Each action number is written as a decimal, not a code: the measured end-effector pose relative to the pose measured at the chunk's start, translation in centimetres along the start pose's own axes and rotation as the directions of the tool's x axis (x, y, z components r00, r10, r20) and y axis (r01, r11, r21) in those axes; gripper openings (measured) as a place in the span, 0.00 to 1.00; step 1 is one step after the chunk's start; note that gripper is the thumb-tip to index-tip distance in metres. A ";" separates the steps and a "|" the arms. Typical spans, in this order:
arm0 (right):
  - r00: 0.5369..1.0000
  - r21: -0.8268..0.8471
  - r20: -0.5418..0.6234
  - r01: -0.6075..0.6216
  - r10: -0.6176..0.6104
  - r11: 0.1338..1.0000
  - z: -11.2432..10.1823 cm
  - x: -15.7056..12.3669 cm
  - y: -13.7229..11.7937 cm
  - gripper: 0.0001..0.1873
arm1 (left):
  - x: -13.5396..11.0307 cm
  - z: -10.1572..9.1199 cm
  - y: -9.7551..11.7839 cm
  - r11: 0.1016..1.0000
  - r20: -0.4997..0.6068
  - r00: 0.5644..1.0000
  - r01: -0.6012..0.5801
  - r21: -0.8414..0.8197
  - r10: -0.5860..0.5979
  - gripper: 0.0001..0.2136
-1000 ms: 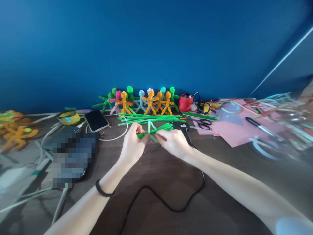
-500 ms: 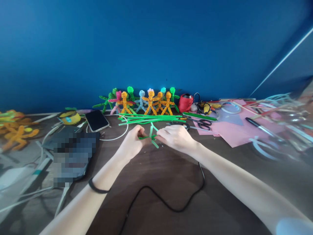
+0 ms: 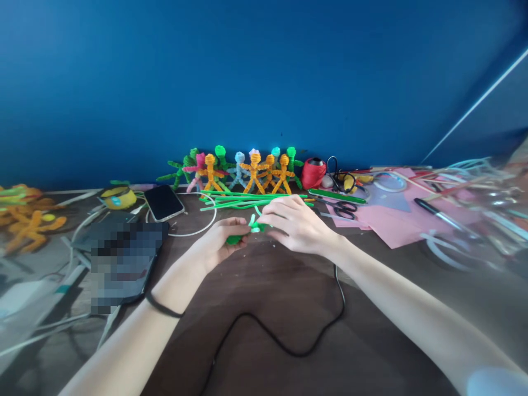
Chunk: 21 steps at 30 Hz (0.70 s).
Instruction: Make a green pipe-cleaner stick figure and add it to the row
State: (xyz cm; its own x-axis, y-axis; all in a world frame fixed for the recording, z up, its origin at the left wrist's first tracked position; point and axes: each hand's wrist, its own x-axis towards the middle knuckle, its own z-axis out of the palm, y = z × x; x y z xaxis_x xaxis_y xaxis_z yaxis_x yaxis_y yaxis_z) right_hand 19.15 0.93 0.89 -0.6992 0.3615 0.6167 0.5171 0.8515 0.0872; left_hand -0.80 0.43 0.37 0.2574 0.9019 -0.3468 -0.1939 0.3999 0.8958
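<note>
Between my two hands, over the middle of the table, is a green pipe-cleaner figure point(image 3: 234, 240) with light green ends sticking out. My left hand point(image 3: 220, 239) is closed around its rounded green part, thumb on top. My right hand point(image 3: 291, 223) pinches the other side, its fingers bent over the light green strands; the fingertips partly hide what they grip. Just behind my hands lies a bundle of green pipe cleaners point(image 3: 235, 201). Finished-looking pipe-cleaner figures, such as an orange one point(image 3: 255, 168), stand against the blue wall.
Scissors point(image 3: 344, 209), a green-handled tool point(image 3: 336, 196) and pink paper point(image 3: 385, 223) lie to the right. A phone point(image 3: 164, 203), a dark pouch-like item point(image 3: 132, 264) and a yellow roll point(image 3: 118, 198) are left. A black cable point(image 3: 264, 327) winds across the table in front.
The green figure has turned in my hands, so its rounded part now shows in my left hand. My right hand has shifted its grip, fingers more bent and raised.
</note>
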 end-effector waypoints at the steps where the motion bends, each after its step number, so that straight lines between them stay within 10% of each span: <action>1: 1.000 -0.014 -0.007 0.015 -0.016 1.000 0.3 0.0 0.0 0.09 | -0.1 0.1 0.1 0.999 -0.011 1.000 0.029 -0.030 -0.029 0.07; 21: 0.976 -0.224 -0.198 0.050 -0.096 0.973 1.3 -0.8 -0.9 0.06 | -0.9 1.4 0.8 0.928 -0.004 0.973 0.219 -0.302 -0.231 0.07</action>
State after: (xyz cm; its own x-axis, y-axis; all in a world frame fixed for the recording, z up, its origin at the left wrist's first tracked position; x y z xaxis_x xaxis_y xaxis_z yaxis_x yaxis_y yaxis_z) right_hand 18.59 0.40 -0.68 -0.6339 0.1960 0.7482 0.5787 0.7620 0.2906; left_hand 0.10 -0.27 1.79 0.2911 0.7858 -0.5457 -0.4096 0.6178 0.6712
